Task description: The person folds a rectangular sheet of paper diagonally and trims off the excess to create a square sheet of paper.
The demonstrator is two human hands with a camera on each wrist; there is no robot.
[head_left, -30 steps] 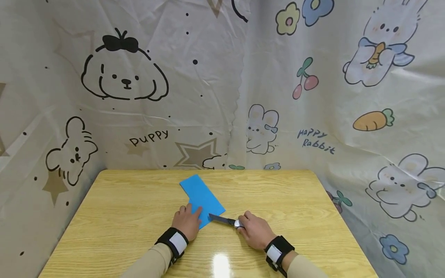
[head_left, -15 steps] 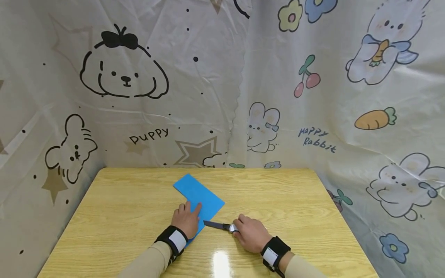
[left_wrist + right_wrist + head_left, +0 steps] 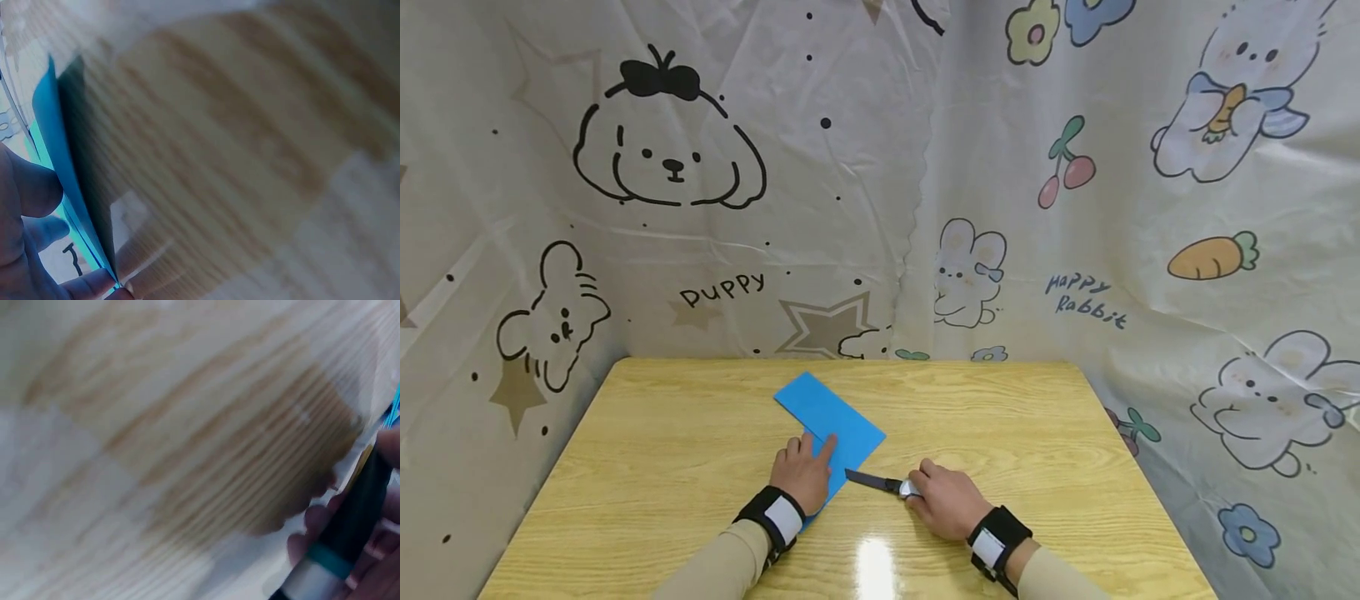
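A folded sheet of blue paper (image 3: 842, 421) lies slanted on the wooden table. In the head view my left hand (image 3: 801, 479) presses on its lower left part, fingers spread. The left wrist view shows the near edge of the paper (image 3: 62, 150) lifted off the table, beside my thumb. My right hand (image 3: 951, 502) grips a utility knife (image 3: 872, 480), its dark blade pointing left with the tip at the paper's right edge. Whether the tip lies inside the fold, I cannot tell. The knife's dark handle (image 3: 350, 519), with a teal band, sits in my fingers in the right wrist view.
The pale wooden table (image 3: 662, 450) stretches around both hands. A cartoon-printed curtain (image 3: 850, 183) hangs behind it and along both sides. A bright light reflection lies near the front edge.
The paper has turned, its upper end going left and a lower corner coming out beside my left wrist. The knife moved left and down, then slightly back right and up.
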